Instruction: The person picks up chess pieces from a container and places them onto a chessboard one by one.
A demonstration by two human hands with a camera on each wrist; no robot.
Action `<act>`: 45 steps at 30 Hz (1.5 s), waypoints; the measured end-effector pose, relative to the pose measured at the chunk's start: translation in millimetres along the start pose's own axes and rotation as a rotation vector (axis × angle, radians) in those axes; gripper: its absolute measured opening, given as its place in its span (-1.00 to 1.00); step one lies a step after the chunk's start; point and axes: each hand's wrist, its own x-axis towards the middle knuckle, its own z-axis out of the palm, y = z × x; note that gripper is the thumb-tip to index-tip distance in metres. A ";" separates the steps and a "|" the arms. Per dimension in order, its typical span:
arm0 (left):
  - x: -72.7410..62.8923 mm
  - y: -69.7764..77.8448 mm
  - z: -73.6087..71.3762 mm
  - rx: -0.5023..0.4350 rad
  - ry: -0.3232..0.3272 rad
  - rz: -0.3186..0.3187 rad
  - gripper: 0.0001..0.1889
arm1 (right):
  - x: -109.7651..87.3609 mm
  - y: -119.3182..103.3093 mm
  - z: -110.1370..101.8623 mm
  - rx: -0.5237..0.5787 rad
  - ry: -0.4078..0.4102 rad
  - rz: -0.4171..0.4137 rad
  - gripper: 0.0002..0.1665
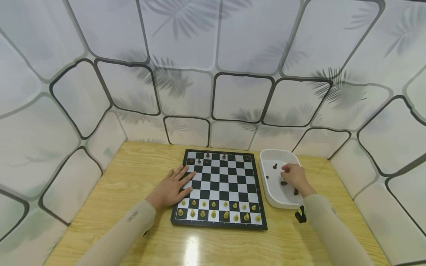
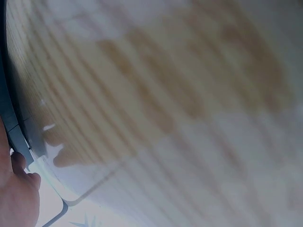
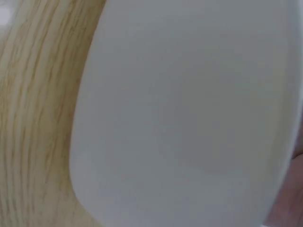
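Note:
A black-and-white chessboard [image 1: 223, 178] lies on the table. My left hand [image 1: 170, 187] rests on its left edge with the fingers spread flat. Yellow chess pieces [image 1: 213, 214] stand in two rows at the near side. A few dark chess pieces [image 1: 224, 156] are on the far rows. To the board's right is a white plastic tub [image 1: 270, 192] with several loose dark pieces [image 1: 275, 166] inside. My right hand [image 1: 295, 178] reaches into the tub, fingers bent above a dark piece [image 1: 284, 183]; whether it pinches one is too small to tell.
The wooden table [image 1: 143, 162] carries the board and tub. A patterned wall covering [image 1: 186, 92] rises behind and at both sides. In the right wrist view the tub's outer wall [image 3: 180, 118] fills most of the picture. The left wrist view is largely blurred.

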 end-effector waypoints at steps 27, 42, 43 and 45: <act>0.0 -0.2 0.3 -0.010 -0.002 0.001 -0.29 | 5.1 8.5 10.0 -0.081 -0.031 -0.008 -0.55; 0.9 -2.3 2.9 -0.006 -0.001 -0.002 -0.29 | 7.1 8.9 8.4 -0.066 -0.005 0.007 -0.57; 0.9 -2.4 3.3 -0.007 0.000 -0.002 -0.29 | 7.2 9.4 8.3 -0.071 -0.002 0.013 -0.57; 1.0 -2.5 4.2 -0.003 -0.001 -0.002 -0.29 | 7.1 10.3 8.3 -0.076 -0.001 0.027 -0.58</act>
